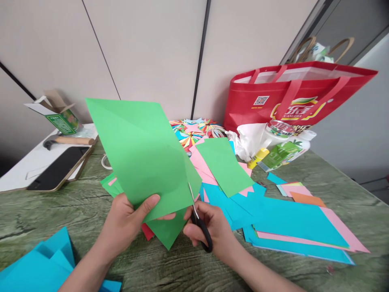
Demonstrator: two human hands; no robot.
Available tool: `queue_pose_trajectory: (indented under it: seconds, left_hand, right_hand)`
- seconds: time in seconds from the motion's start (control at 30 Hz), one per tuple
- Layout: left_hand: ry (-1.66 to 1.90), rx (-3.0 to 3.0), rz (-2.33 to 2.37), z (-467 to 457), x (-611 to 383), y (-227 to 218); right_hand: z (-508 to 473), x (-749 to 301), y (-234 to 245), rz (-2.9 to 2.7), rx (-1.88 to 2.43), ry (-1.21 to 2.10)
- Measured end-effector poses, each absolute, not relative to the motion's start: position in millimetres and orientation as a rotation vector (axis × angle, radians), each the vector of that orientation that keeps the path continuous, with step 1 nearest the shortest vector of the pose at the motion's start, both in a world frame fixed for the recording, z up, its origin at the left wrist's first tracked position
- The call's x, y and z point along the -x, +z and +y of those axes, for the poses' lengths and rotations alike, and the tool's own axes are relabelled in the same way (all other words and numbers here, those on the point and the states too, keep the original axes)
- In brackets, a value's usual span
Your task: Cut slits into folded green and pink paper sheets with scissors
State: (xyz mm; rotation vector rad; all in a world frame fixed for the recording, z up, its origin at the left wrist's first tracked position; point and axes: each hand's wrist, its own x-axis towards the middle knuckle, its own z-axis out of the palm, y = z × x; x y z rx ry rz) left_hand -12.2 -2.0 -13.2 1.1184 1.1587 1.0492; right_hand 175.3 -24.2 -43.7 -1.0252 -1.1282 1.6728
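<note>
My left hand grips the lower edge of a large green paper sheet, thumb on its front, holding it raised above the table. My right hand is closed round the black handles of a pair of scissors. The blades point up into the sheet's right edge, partway into a cut. A narrower green flap hangs down below the hands.
Blue and pink sheets and a green piece lie to the right on the green table. More blue paper sits near left. Behind stand a red bag, glue stick, colourful paper shapes, a phone and a hammer.
</note>
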Motion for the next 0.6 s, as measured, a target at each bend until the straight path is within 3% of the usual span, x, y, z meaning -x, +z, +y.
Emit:
queue_pose_trajectory:
  seconds: [0.6]
  left_hand:
    - [0.988,-0.879,1.043,0,-4,-3]
  right_hand:
    - [-21,-178,-36,-1.094,0.831,1.684]
